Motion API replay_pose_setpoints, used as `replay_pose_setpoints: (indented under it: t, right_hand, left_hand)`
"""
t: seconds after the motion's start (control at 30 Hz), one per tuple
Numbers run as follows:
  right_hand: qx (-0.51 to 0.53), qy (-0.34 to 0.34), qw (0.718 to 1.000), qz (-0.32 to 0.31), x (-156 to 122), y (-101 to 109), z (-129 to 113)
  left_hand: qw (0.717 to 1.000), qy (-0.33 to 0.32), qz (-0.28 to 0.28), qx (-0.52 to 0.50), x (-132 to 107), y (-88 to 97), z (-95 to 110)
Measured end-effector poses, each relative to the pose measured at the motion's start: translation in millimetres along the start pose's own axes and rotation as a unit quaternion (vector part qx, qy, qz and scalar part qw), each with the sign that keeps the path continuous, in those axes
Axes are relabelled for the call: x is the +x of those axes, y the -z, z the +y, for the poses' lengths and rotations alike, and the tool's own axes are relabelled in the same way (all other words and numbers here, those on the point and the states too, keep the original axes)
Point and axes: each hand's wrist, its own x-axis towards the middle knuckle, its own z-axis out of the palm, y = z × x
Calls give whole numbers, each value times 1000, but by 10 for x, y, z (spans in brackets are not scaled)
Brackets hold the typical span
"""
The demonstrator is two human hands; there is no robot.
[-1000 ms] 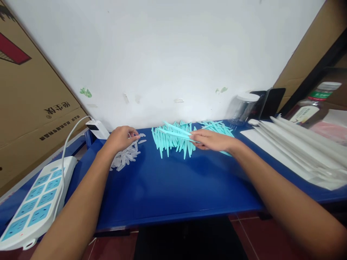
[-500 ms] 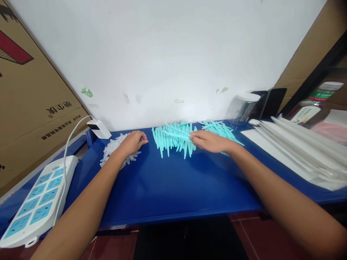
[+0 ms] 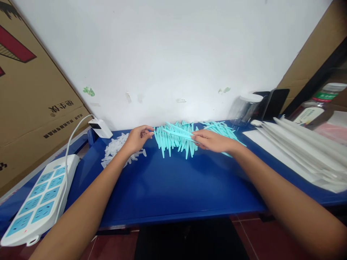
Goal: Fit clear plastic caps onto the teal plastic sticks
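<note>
My right hand [image 3: 210, 140] is closed around a few teal tapered plastic sticks [image 3: 177, 133], which point left above the middle pile. Beneath them lies a dense row of similar teal sticks [image 3: 166, 144], thin ends mostly toward me. My left hand [image 3: 139, 139] has thumb and forefinger drawn together at the left end of this row; anything between the fingertips is too small to make out. Under and beside my left wrist spreads a heap of small translucent plastic pieces [image 3: 115, 146], partly hidden by the hand. Behind my right hand is another pile of teal sticks [image 3: 221, 129].
The blue table [image 3: 179, 187] meets a white wall. At left are a white power strip [image 3: 40, 202], a small white device [image 3: 101, 128] with a cable, and a cardboard box [image 3: 32, 83]. White packets [image 3: 298, 151], a lidded clear jar [image 3: 246, 110] and a bottle [image 3: 311, 106] are at right.
My left hand has moved right and slightly away from me, from the translucent heap to the teal row's left end. The right hand keeps its sticks in nearly the same place.
</note>
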Motion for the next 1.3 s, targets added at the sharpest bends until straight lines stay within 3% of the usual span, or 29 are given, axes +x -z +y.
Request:
replay_pose_setpoints:
  t: [0.1,0.2,0.3,0.57,1.07,1.3]
  right_hand:
    - [7,5,1000,-3,0,-6,1]
    - [18,7,1000,-3,0,-12,-1]
    - [19,14,1000,-6,-3,-10,-8]
    - [15,24,999,-18,-13,-13,-58]
    - [115,11,992,-43,-30,10,-58]
    - [83,24,995,-42,-46,25,-89]
  left_hand:
    - [990,36,25,-131,-3,-25,53]
    - [963,76,50,-252,-13,-47,75]
    - [942,118,53,-309,-31,-64,112]
    - [944,141,52,-293,-62,-111,229]
    - [959,103,73,-253,-40,-79,217]
    - [958,122,59,-254,-64,-93,282]
